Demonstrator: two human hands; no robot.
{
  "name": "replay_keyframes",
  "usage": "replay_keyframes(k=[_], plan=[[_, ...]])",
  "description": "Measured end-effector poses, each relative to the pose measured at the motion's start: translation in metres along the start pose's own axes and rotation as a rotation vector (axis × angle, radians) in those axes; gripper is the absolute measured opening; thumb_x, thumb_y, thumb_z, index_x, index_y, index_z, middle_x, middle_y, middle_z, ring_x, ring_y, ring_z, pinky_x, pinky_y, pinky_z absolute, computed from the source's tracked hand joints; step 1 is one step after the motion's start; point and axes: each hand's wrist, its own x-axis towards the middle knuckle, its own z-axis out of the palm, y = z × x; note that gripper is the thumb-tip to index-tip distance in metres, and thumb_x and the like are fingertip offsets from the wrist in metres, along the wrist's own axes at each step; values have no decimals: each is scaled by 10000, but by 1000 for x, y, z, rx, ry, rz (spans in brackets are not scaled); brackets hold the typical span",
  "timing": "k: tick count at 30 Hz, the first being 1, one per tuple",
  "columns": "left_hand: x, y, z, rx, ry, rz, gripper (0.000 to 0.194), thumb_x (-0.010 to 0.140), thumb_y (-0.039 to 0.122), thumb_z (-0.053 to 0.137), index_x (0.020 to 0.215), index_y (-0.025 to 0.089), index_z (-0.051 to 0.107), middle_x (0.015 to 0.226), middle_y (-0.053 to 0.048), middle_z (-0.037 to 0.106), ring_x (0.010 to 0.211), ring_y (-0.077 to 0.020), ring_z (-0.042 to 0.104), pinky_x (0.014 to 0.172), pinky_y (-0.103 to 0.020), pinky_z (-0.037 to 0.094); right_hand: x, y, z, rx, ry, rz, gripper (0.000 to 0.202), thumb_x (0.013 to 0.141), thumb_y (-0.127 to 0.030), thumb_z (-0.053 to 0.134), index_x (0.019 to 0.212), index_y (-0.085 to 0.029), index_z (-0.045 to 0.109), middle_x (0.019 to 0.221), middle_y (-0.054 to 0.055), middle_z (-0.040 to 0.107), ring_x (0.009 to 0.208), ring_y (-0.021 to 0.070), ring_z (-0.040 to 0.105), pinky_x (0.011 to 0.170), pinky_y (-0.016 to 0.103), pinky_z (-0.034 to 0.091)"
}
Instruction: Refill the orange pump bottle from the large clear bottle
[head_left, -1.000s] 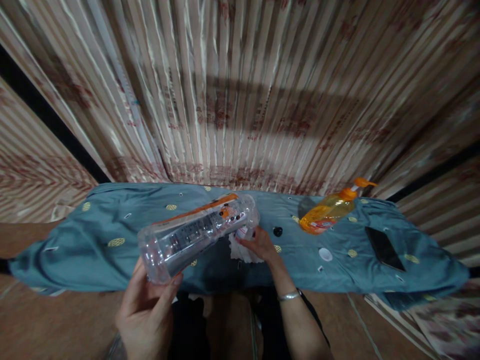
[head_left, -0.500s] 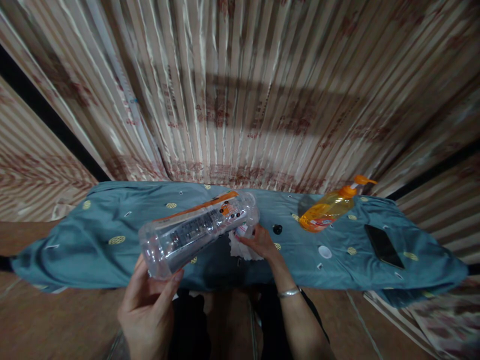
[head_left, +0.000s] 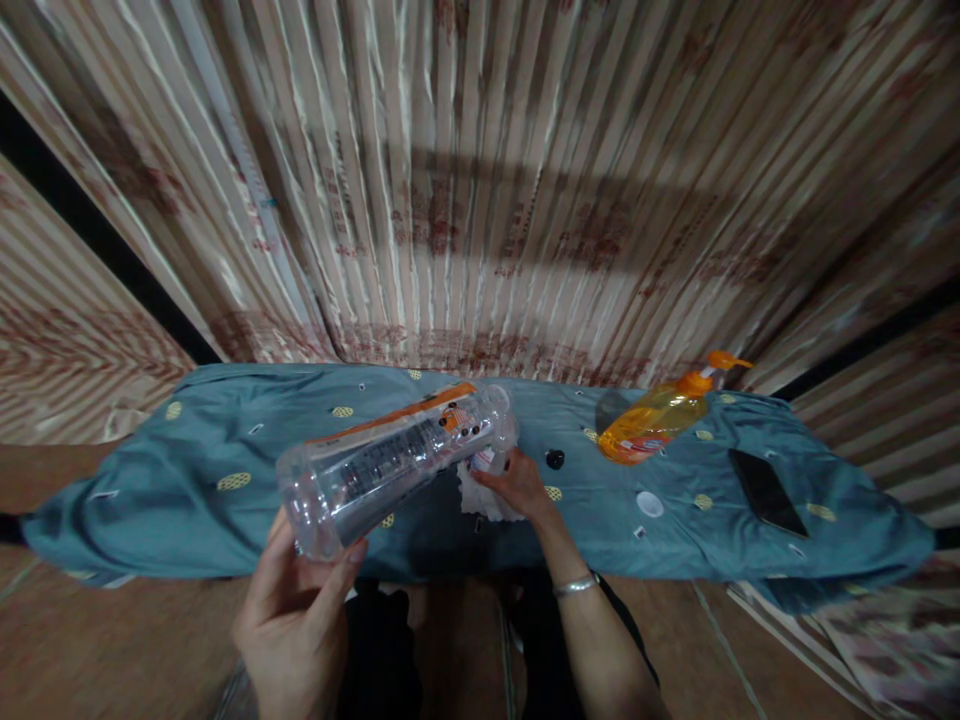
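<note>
A clear plastic bottle (head_left: 397, 470) with an orange-edged printed label lies tilted across the view, its right end higher. My left hand (head_left: 300, 610) is closed round the lower left end, thumb and fingers on opposite sides. At the right end, my right hand (head_left: 521, 485) is closed on a crumpled white piece (head_left: 484, 495) with some print, paper or thin plastic, just under the bottle. Whether those fingers also touch the bottle is partly hidden. A small black object (head_left: 555, 459) lies just right of this hand.
An orange pump bottle (head_left: 652, 420) stands on the teal patterned cloth (head_left: 247, 410) at the right. Farther right lies a dark phone (head_left: 766, 492), with a white round disc (head_left: 650, 503) nearer. A striped curtain (head_left: 465, 200) hangs behind the cloth-covered surface.
Both hands and the bottle stay almost where they were. My right hand has shifted only very slightly.
</note>
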Motion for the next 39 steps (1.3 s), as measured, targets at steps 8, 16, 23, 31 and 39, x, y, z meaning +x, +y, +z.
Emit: replay_keyframes(k=[8, 16, 23, 31, 39], plan=[[-1, 0, -1, 5, 10, -22, 573, 604, 341, 997, 1128, 204, 810, 1364, -135, 746, 1376, -398, 634, 1226, -585, 419, 0, -4, -4, -16, -13, 7, 453, 767, -344, 893, 1164, -212, 719, 1033, 91, 818, 1021, 324, 789, 867, 381, 611], [-1, 1, 0, 8, 10, -24, 558, 597, 349, 999, 1105, 206, 817, 1388, -130, 737, 1387, -406, 625, 1219, -578, 429, 1, -1, -2, -1, -12, -9, 416, 763, -341, 898, 1127, -233, 727, 997, 86, 810, 993, 335, 792, 886, 433, 629], [0, -1, 0, 2, 25, 3, 554, 594, 323, 1003, 1103, 199, 824, 1340, -134, 762, 1375, -406, 636, 1213, -589, 435, 2, 1, 0, -35, -1, -12, 454, 774, -339, 893, 1170, -206, 716, 1023, 76, 814, 984, 292, 790, 873, 365, 617], [0, 2, 1, -12, 1, 0, 542, 604, 323, 999, 1105, 209, 827, 1349, -124, 759, 1342, -374, 666, 1177, -519, 494, 1, -2, -3, -45, -16, 5, 476, 773, -332, 906, 1189, -174, 737, 992, 111, 813, 919, 293, 789, 824, 351, 628], [0, -2, -1, -19, -2, 6, 542, 608, 312, 997, 1110, 201, 825, 1348, -133, 755, 1365, -383, 647, 1185, -520, 486, 1, -5, -4, -34, -9, 15, 436, 759, -346, 908, 1136, -206, 741, 1002, 88, 820, 965, 307, 793, 846, 365, 623]])
